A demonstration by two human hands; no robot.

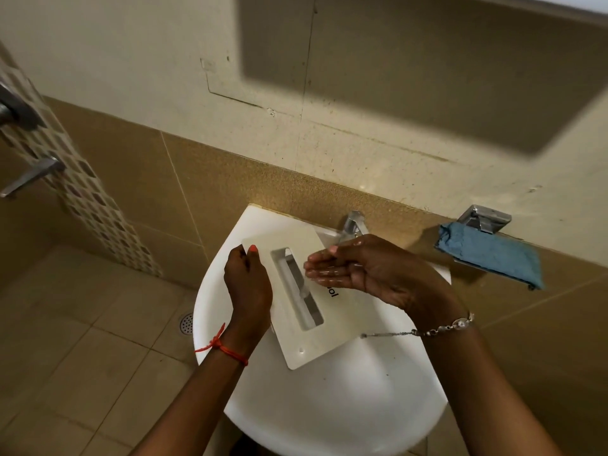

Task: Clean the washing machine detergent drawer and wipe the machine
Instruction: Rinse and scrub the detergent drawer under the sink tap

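Head view. The left grip point(248, 284) is curled round the left edge of the detergent drawer point(297, 343), thumb on its white front panel, and holds it tilted over the sink point(329, 406). The right grip point(355, 268) is open and wet, fingers nearly straight and holding nothing, just above the drawer. The tap point(353, 223) stands just beyond it. A blue cloth point(490, 251) lies well to its right.

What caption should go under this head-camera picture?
The left hand grips the detergent drawer panel over the white sink while the wet right hand cups above it.
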